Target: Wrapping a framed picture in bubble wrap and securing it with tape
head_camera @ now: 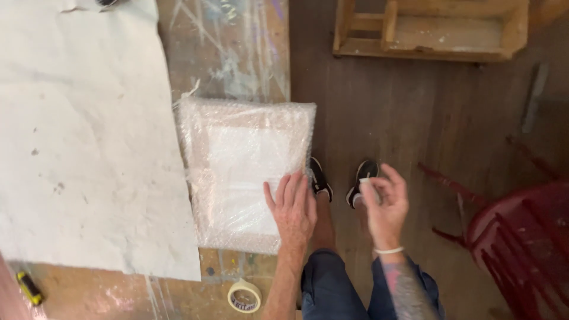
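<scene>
Left hand (294, 208) lay flat, fingers spread, pressing the bubble-wrapped frame (246, 169) at the table (225, 53) edge. Right hand (385, 204) pinched a small tape piece (367, 181) over the floor. Best to keep the wrap pinned taut while sticking it. Tape roll (244, 295) sat near.

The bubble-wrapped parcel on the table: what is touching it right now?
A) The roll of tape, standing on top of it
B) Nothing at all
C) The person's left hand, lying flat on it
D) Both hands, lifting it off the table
C: the left hand lies flat on the bubble-wrapped parcel, while the right hand is raised beside it and the roll of tape lies on the table apart from it.
</scene>
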